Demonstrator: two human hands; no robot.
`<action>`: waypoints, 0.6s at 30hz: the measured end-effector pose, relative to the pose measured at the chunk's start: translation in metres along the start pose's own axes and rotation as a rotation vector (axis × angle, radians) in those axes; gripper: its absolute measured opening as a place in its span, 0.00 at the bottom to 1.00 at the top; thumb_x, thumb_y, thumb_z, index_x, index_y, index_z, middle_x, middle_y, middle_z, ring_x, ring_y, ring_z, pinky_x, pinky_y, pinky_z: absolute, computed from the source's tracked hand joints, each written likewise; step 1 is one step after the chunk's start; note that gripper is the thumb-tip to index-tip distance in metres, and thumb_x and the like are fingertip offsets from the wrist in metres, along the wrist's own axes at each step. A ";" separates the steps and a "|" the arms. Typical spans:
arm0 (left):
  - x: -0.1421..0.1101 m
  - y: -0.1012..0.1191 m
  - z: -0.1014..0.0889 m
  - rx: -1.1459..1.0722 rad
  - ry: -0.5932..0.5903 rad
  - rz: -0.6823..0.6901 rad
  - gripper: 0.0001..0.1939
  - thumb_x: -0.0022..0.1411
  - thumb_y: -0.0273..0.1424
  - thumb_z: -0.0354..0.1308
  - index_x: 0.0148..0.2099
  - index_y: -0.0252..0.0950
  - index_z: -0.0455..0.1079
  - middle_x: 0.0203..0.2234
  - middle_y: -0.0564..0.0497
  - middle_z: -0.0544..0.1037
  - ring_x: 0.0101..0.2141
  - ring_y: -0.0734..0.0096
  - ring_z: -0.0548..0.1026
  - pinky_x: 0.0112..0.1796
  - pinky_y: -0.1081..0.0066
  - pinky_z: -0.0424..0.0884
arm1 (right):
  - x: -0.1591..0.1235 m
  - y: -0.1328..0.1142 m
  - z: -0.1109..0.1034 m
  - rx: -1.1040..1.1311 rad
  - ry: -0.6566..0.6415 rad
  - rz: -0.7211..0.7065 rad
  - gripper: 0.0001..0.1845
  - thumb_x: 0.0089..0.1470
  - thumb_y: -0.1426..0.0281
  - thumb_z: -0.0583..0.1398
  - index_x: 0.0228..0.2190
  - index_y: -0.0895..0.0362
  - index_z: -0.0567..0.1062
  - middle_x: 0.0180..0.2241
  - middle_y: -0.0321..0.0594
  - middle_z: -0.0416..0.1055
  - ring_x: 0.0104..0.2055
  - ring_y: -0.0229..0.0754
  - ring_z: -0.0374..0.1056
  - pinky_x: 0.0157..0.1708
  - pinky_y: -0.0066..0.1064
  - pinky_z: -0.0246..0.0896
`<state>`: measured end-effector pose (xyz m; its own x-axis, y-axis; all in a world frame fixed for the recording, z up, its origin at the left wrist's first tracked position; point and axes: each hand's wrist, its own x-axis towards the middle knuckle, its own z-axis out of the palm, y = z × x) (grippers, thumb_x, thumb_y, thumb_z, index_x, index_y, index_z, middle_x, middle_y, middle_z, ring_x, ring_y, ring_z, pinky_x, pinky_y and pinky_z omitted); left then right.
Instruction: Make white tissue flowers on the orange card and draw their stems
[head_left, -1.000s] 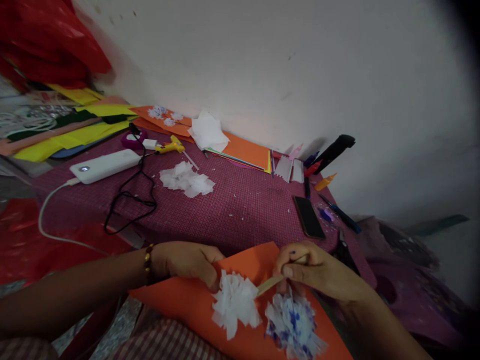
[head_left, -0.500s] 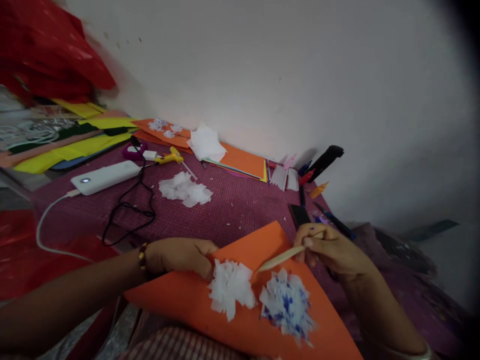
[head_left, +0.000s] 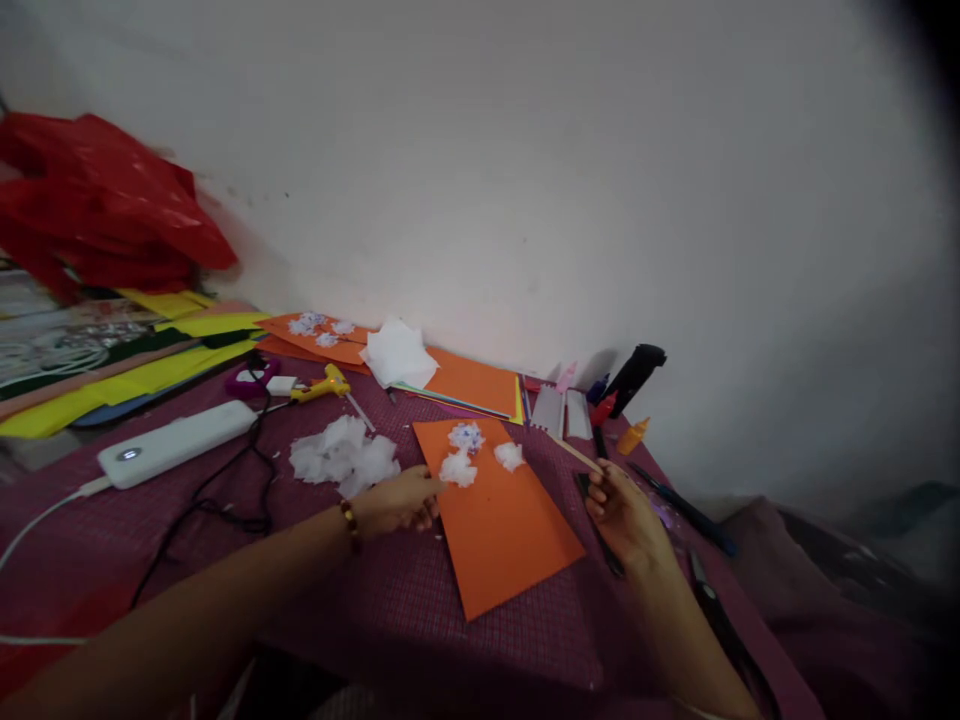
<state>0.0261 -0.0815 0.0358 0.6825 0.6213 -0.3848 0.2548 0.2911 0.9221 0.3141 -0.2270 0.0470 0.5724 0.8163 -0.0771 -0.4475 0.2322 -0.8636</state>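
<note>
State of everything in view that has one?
Sheet: flat, tissue clumps on top
Stick: in right hand
Left hand: at sheet's edge, grip unclear
Power bank: display lit, white cable in
Phone: partly hidden, screen dark
Glue gun: lying down, power unclear

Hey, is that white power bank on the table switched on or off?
On, it seems: the small display on the white power bank is lit, near the end with the white cable.
</note>
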 end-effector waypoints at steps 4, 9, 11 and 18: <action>0.005 0.017 -0.027 0.478 0.367 0.330 0.10 0.52 0.32 0.55 0.38 0.35 0.65 0.21 0.57 0.68 0.22 0.73 0.65 0.24 0.76 0.57 | 0.013 0.021 0.008 -0.019 -0.068 0.063 0.13 0.39 0.65 0.68 0.30 0.55 0.75 0.22 0.30 0.69 0.18 0.29 0.59 0.15 0.20 0.53; 0.021 0.026 -0.016 0.768 0.297 0.405 0.07 0.55 0.26 0.45 0.28 0.35 0.62 0.23 0.54 0.69 0.25 0.72 0.66 0.26 0.75 0.56 | 0.033 0.038 0.008 -0.003 -0.150 0.032 0.12 0.41 0.65 0.68 0.30 0.57 0.77 0.22 0.33 0.70 0.25 0.33 0.64 0.33 0.28 0.64; 0.034 0.020 -0.009 0.751 0.288 0.367 0.07 0.55 0.25 0.44 0.30 0.35 0.62 0.23 0.54 0.68 0.24 0.73 0.65 0.25 0.75 0.56 | 0.036 0.039 0.002 -0.005 -0.139 0.044 0.12 0.42 0.66 0.68 0.30 0.57 0.77 0.23 0.33 0.70 0.28 0.34 0.66 0.39 0.32 0.64; 0.087 0.017 -0.017 0.666 0.236 0.367 0.08 0.57 0.26 0.42 0.29 0.35 0.61 0.22 0.55 0.66 0.24 0.74 0.64 0.25 0.75 0.58 | 0.016 0.031 -0.005 -0.100 -0.357 0.314 0.09 0.49 0.64 0.64 0.32 0.56 0.76 0.24 0.36 0.71 0.30 0.37 0.67 0.37 0.33 0.60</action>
<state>0.0781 -0.0107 0.0173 0.6584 0.7525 0.0182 0.4486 -0.4117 0.7933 0.3131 -0.2094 0.0164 0.1409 0.9734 -0.1805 -0.4820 -0.0918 -0.8714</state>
